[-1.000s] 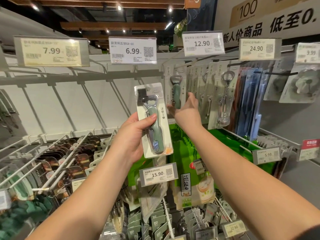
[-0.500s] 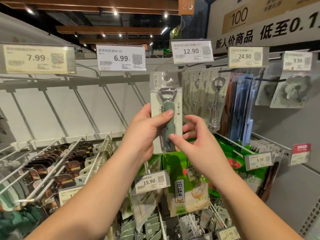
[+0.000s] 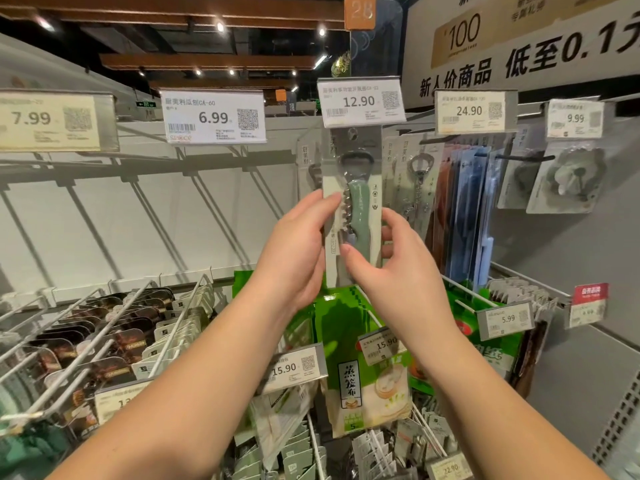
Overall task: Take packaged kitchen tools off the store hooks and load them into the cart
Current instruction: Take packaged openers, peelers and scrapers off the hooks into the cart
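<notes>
A packaged green-handled bottle opener [image 3: 358, 202] on a white card stands upright at chest height, just under the 12.90 price tag [image 3: 360, 102]. My left hand [image 3: 298, 251] grips the card's left edge, thumb across its front. My right hand [image 3: 398, 268] pinches its lower right side, thumb on the green handle. More of the same packages [image 3: 306, 168] hang on the hook behind it. To the right hang carded corkscrews [image 3: 417, 181]. No cart shows in the head view.
Bare white wire hooks [image 3: 86, 327] slope out at the left over dark packaged goods [image 3: 114, 344]. Green bags [image 3: 363, 368] hang below my hands. Blue and brown packages [image 3: 467, 216] and a carded grey tool [image 3: 568, 174] hang at the right. Price tags line the rails.
My left hand raised the opener package up and to the right, in front of the 12.90 hook. My right hand came back from the rack and took hold of the same package.
</notes>
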A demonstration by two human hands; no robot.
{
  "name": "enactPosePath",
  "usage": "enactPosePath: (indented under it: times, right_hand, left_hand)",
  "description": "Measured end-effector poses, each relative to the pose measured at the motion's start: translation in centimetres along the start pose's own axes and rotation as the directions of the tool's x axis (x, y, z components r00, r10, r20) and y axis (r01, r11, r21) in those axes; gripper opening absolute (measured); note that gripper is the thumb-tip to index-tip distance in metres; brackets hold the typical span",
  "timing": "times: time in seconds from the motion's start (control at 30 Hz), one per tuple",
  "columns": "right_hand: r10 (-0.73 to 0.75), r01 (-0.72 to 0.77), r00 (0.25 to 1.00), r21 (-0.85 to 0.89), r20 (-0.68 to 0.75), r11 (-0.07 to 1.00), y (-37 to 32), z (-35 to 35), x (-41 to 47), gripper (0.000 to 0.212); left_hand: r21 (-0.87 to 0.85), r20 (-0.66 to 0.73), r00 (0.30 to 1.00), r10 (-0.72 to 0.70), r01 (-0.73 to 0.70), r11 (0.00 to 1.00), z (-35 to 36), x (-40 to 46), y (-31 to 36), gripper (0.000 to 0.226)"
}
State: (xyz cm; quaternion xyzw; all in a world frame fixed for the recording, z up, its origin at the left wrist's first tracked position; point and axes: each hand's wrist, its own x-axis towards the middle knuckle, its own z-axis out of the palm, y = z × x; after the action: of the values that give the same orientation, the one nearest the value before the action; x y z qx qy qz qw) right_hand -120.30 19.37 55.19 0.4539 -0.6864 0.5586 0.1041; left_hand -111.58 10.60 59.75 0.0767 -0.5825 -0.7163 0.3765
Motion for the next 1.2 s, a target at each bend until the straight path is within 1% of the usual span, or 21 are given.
enactPosePath:
  times: [0.07,0.13,0.17,0.2,0.27,0.3,0.37,0.43,0.5,0.57,0.7,0.8,0.9,1.07,1.2]
  right_hand:
    - [-0.005,0.005,1.0,-0.008,0.0,1.0,0.2,0.3,0.4,0.047]
    - [-0.007,0.007,1.0,-0.029,0.013,1.0,0.5,0.8,1.0,0.043]
    - [-0.008,0.009,1.0,-0.045,0.021,0.999,0.7,1.1,1.3,0.046]
    - [-0.005,0.007,0.999,-0.068,0.032,0.998,1.0,1.5,1.7,0.054]
    - [0.028,-0.02,0.998,-0.124,0.059,0.992,1.4,2.3,2.4,0.073]
    - [0.043,-0.033,0.997,-0.14,0.069,0.99,1.5,2.7,2.9,0.078]
    - [0.058,-0.045,0.995,-0.15,0.081,0.988,1.8,3.7,3.8,0.078]
    - [0.067,-0.054,0.995,-0.153,0.08,0.987,2.1,4.4,4.8,0.073]
    - [0.073,-0.061,0.995,-0.148,0.073,0.987,2.5,5.1,5.6,0.067]
    - [0.082,-0.07,0.994,-0.15,0.079,0.986,2.9,5.7,6.2,0.07]
    - [0.102,-0.081,0.989,-0.183,0.109,0.98,3.7,6.9,7.3,0.077]
    - [0.096,-0.076,0.991,-0.186,0.098,0.98,4.1,7.7,8.0,0.073]
    - [0.101,-0.082,0.991,-0.188,0.092,0.979,4.5,8.3,8.6,0.068]
    - [0.116,-0.097,0.988,-0.185,0.097,0.978,5.0,8.6,9.3,0.073]
    - [0.11,-0.094,0.988,-0.147,0.104,0.985,5.1,8.3,9.2,0.074]
  left_hand:
    - [0.029,-0.066,0.998,0.012,-0.01,1.0,-0.2,0.0,-0.1,0.02]
    - [0.115,-0.161,0.986,0.041,-0.022,0.993,-0.6,0.5,-0.4,0.011]
    - [0.147,-0.199,0.979,0.048,-0.019,0.989,-0.9,0.9,-0.7,0.007]
    - [0.161,-0.228,0.973,0.046,-0.009,0.987,-1.1,1.3,-0.8,0.005]
    - [0.188,-0.27,0.962,0.042,0.01,0.982,-1.6,2.1,-1.1,0.008]
    - [0.209,-0.293,0.955,0.046,0.017,0.978,-1.8,2.5,-1.3,0.011]
    - [0.231,-0.336,0.94,0.057,0.024,0.973,-2.2,3.5,-1.7,0.012]
    - [0.241,-0.367,0.928,0.063,0.03,0.97,-2.6,4.5,-2.0,0.013]
    - [0.213,-0.392,0.919,0.044,0.044,0.976,-2.9,5.3,-2.1,0.019]
    - [0.172,-0.418,0.908,0.018,0.06,0.983,-3.2,6.0,-2.1,0.025]
    - [0.17,-0.483,0.876,0.011,0.081,0.982,-3.5,7.1,-2.4,0.034]
    - [0.188,-0.505,0.863,0.004,0.106,0.976,-4.0,8.0,-2.6,0.03]
    - [0.194,-0.498,0.867,0.009,0.101,0.976,-4.3,8.5,-2.7,0.024]
    - [0.223,-0.492,0.87,0.025,0.099,0.97,-4.5,9.0,-2.9,0.02]
    - [0.237,-0.489,0.872,0.034,0.095,0.967,-4.5,8.9,-2.9,0.023]
